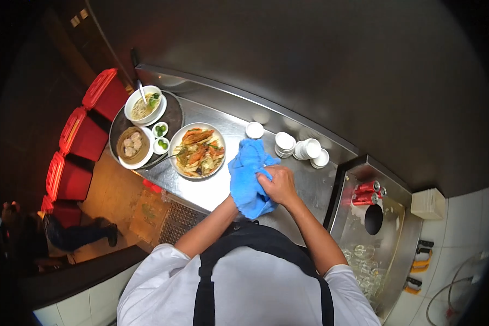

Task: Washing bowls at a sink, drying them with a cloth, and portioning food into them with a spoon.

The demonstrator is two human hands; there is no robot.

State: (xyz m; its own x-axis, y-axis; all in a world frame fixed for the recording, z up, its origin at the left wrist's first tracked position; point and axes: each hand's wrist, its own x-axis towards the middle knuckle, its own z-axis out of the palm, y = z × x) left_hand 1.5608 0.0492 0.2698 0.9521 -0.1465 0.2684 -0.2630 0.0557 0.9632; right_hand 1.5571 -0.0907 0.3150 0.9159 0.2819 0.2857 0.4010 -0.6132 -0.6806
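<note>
A bright blue cloth [246,175] is bunched over the steel counter [179,188] in front of me. My right hand [279,183] grips its right side, thumb across the folds. The left forearm [210,228] runs up under the cloth, which hides my left hand, so its fingers cannot be seen. Just left of the cloth stands a white plate [172,163] of fried food with vegetables, a utensil handle over its rim. Beyond the cloth are a small white dish [254,130] and stacks of small white dishes [285,142].
A round dark tray [173,106] at left holds noodle soup [143,109], a bamboo steamer of dumplings [132,144] and small green citrus. Red lidded bins [81,136] stand beyond. At right, a steel basin [350,228] holds red cans [366,192] and glasses [364,265]. Someone's leg [79,238] shows lower left.
</note>
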